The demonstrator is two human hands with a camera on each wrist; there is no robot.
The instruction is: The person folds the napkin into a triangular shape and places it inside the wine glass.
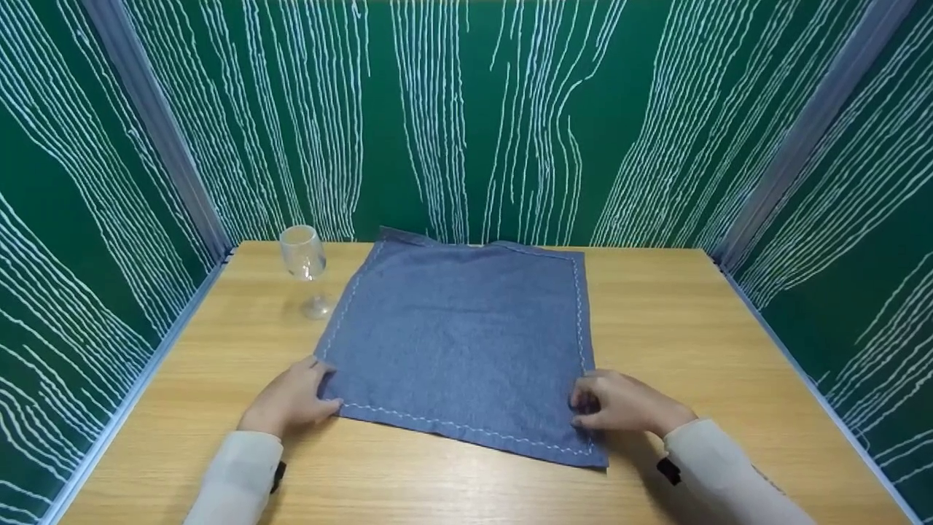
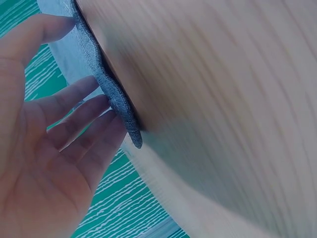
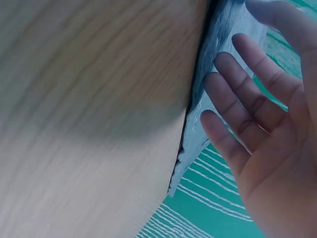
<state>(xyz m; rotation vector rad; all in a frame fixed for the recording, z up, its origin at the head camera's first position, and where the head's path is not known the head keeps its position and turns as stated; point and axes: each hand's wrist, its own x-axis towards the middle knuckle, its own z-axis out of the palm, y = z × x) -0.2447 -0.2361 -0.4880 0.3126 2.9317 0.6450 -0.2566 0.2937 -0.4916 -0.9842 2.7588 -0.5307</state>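
Lying spread nearly flat on the wooden surface (image 1: 678,313), the grey-blue cloth (image 1: 459,321) bears pale zigzag stitching along its borders, its far edge rumpled near the green wall (image 1: 379,146). At its near left corner the left hand (image 1: 291,399) touches the hem with its grip apart, thumb well away from the extended fingers, while by the right edge the right hand (image 1: 627,402) has its grip apart too, fingers loosely bent over the cloth, though I cannot tell whether they touch it. Upright near the cloth's left edge stands a clear stemmed glass (image 1: 303,255).
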